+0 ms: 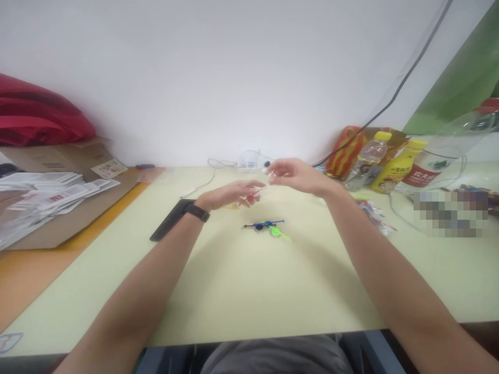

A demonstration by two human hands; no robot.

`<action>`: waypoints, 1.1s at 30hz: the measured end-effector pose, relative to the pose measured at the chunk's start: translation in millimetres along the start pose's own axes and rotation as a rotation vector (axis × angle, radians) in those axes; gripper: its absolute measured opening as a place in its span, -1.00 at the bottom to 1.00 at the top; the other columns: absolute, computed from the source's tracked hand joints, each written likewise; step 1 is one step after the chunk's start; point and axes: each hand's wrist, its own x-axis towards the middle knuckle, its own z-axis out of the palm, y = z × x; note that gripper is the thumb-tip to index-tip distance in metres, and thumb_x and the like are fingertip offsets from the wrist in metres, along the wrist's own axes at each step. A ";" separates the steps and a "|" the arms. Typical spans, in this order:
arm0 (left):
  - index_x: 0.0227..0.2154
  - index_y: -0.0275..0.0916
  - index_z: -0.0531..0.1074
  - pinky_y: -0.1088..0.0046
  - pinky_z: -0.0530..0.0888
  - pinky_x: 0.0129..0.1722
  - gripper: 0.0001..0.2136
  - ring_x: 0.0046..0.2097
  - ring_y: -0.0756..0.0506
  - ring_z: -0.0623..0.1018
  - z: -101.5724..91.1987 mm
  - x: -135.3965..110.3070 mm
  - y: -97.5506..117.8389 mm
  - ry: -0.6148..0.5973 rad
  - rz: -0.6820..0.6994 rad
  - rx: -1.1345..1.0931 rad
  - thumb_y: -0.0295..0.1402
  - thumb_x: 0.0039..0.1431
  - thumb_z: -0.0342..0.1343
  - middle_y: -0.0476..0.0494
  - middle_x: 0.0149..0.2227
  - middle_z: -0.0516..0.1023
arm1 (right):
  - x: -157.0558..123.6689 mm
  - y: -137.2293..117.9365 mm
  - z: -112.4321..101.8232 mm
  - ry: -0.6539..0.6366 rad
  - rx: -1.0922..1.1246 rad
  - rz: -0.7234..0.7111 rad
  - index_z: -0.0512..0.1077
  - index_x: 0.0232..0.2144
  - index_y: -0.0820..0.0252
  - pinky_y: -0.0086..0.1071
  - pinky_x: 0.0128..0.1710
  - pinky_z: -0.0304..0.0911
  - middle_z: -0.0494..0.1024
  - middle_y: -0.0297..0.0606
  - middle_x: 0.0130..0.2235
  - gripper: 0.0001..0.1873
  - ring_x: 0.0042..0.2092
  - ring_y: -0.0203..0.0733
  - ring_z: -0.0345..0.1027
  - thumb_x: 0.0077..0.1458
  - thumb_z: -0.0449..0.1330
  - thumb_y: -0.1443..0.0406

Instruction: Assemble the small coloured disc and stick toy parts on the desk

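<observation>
My left hand (236,194), with a dark watch (197,212) at the wrist, has its fingers closed on a small red plastic piece (251,198) with a thin strip. Just right of it and slightly higher, my right hand (290,174) is in a pinch near the strip's end. What lies between its fingertips is too small and blurred to name. Below the hands, on the table (273,291), lie a blue and black plastic piece (262,226) with thin pointed ends and a bright green one (277,231) with a thin tail.
A black phone-like slab (171,221) lies beneath my left wrist. Cardboard (62,218) with white packets stands left. At right are bottles (366,161), an orange snack bag (343,153) and plastic wrappers (374,215). A white cable (200,188) runs near the wall.
</observation>
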 end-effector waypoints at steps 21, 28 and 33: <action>-0.31 -0.17 0.39 0.43 0.44 -0.35 -0.66 -0.40 -0.02 0.47 1.6 22.3 -33.8 0.235 0.032 -0.650 -0.01 0.21 0.28 0.02 -0.47 0.37 | 15.1 40.6 0.3 0.304 -0.340 -0.006 0.47 -0.23 0.17 -0.30 -0.12 0.28 0.59 -0.15 -0.13 -0.83 -0.17 -0.12 0.41 0.11 0.15 0.39; -0.13 -0.12 0.30 0.22 0.56 0.03 -0.50 -0.04 -0.11 0.63 -3.4 32.7 -60.4 0.559 0.111 -0.669 -0.26 0.00 0.49 -0.17 0.06 0.53 | 6.5 46.7 24.1 -0.680 -0.356 0.172 0.61 -0.39 0.15 -0.44 -0.37 0.27 0.66 -0.28 -0.29 -0.86 -0.30 -0.18 0.47 -0.12 0.37 0.31; -0.05 -0.14 0.33 0.06 0.55 0.11 -0.51 -0.15 -0.04 0.64 6.0 33.3 -57.9 0.494 0.113 -0.560 -0.30 0.04 0.47 -0.14 0.01 0.55 | 8.0 40.7 23.0 -0.647 -0.399 0.184 0.58 -0.42 0.17 -0.43 -0.40 0.24 0.64 -0.26 -0.35 -0.91 -0.34 -0.20 0.44 -0.09 0.32 0.35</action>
